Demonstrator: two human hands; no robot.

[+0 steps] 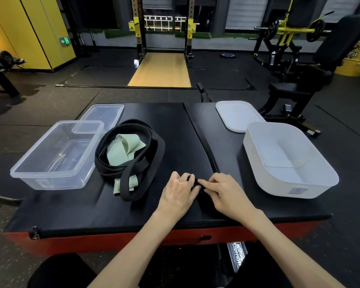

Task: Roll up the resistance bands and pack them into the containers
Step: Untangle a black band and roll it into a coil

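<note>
L hand [178, 191], R hand [223, 191]: band [196, 181] half-hidden

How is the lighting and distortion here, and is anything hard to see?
Head view: dim room, soft sheen on the black mat; wide-angle lens curves the edges; the dark band pinched between left hand and right hand nearly vanishes against it.
</note>
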